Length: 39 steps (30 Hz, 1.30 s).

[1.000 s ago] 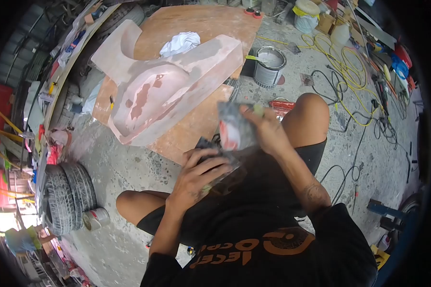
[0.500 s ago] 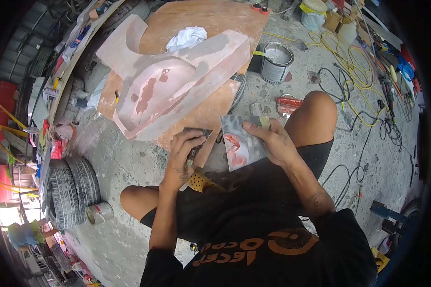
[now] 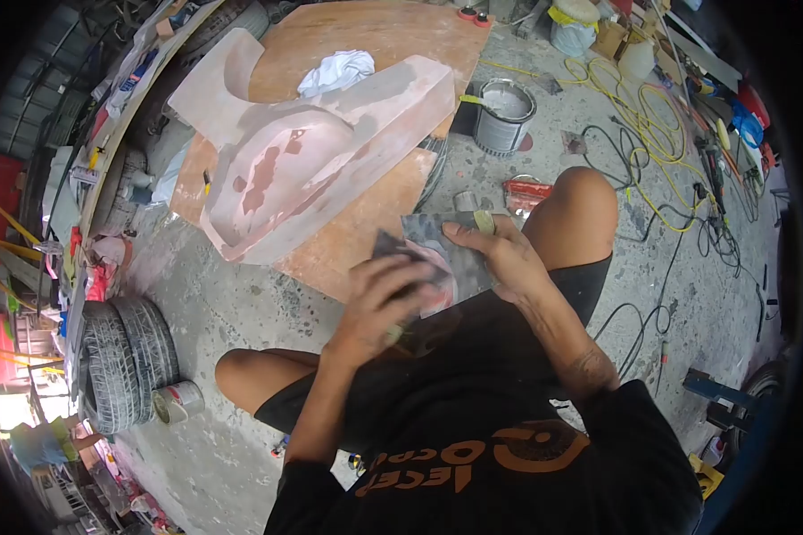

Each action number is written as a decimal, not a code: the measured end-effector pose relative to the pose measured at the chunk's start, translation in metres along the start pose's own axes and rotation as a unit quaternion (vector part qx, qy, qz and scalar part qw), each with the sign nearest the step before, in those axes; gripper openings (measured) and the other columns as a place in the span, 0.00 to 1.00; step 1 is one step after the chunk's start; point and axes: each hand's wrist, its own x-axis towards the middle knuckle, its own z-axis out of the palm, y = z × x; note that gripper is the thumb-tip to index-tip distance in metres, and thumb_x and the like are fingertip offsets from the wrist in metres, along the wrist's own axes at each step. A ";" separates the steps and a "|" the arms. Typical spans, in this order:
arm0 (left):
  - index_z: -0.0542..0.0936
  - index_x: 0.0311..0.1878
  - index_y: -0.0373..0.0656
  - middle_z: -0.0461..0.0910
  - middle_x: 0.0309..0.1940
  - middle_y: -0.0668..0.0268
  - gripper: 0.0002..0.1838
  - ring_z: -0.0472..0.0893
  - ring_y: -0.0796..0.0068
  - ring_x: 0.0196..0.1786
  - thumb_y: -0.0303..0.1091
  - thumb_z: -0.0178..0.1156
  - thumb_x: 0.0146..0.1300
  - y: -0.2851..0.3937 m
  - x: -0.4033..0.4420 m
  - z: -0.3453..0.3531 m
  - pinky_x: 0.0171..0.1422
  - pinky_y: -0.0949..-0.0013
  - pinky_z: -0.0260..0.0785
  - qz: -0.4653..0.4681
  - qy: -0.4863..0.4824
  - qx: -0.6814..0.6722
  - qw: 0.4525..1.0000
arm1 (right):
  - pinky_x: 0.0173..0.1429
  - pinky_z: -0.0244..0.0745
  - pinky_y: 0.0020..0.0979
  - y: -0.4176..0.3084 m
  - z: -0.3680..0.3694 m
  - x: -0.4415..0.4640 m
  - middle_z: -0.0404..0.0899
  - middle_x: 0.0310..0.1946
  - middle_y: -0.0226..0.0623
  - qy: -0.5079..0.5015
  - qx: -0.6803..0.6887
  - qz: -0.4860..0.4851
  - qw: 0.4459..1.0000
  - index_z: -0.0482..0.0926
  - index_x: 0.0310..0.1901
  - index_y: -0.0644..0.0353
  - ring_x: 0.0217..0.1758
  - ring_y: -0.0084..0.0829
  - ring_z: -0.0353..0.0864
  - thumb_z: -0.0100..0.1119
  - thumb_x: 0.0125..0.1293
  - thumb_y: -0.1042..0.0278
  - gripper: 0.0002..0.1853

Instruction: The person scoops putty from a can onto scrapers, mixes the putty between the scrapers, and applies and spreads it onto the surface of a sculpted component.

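On concrete floor (image 3: 268, 308), grey contents are held in an open can (image 3: 501, 138), far right; near centre, a red-smeared sheet (image 3: 469, 275) is pinched by the right hand (image 3: 513, 259), a dark piece (image 3: 388, 242) by the blurred left hand (image 3: 370, 303).

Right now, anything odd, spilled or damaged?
Mainly the pale molded part: ragged dark-red patches in its recess break up the pink surface. Damage or unfinished coating, I can't tell. The grey sheet in the right hand carries an uneven red-and-white smear. At right, the yellow cord lies in messy loops.
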 end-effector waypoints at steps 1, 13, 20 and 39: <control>0.82 0.56 0.46 0.78 0.63 0.65 0.28 0.74 0.56 0.65 0.22 0.67 0.47 -0.019 -0.010 0.000 0.69 0.55 0.62 -0.030 -0.002 0.002 1.000 | 0.49 0.76 0.27 -0.003 -0.004 -0.001 0.84 0.44 0.39 0.007 0.001 0.003 1.000 0.79 0.48 0.71 0.47 0.26 0.81 0.70 0.65 0.64 0.18; 0.79 0.60 0.47 0.73 0.66 0.64 0.30 0.68 0.53 0.69 0.21 0.66 0.49 0.027 0.007 -0.033 0.73 0.51 0.62 -0.026 -0.068 -0.159 0.985 | 0.51 0.78 0.28 -0.008 -0.017 0.008 0.85 0.44 0.40 0.004 0.012 -0.023 1.000 0.82 0.48 0.68 0.48 0.25 0.83 0.67 0.67 0.66 0.14; 0.76 0.59 0.41 0.74 0.64 0.58 0.30 0.70 0.50 0.67 0.21 0.64 0.48 -0.046 -0.040 0.020 0.71 0.53 0.61 -0.133 0.023 -0.086 0.987 | 0.47 0.76 0.27 -0.015 -0.010 -0.001 0.85 0.39 0.35 0.037 0.012 -0.055 0.998 0.84 0.44 0.67 0.40 0.24 0.82 0.66 0.67 0.66 0.11; 0.79 0.57 0.45 0.76 0.64 0.63 0.32 0.70 0.54 0.68 0.17 0.69 0.44 0.022 0.023 -0.003 0.71 0.55 0.61 -0.007 0.044 -0.090 0.995 | 0.49 0.77 0.30 -0.002 -0.010 0.006 0.83 0.45 0.39 0.053 0.030 -0.044 0.997 0.80 0.50 0.70 0.44 0.28 0.83 0.67 0.66 0.65 0.17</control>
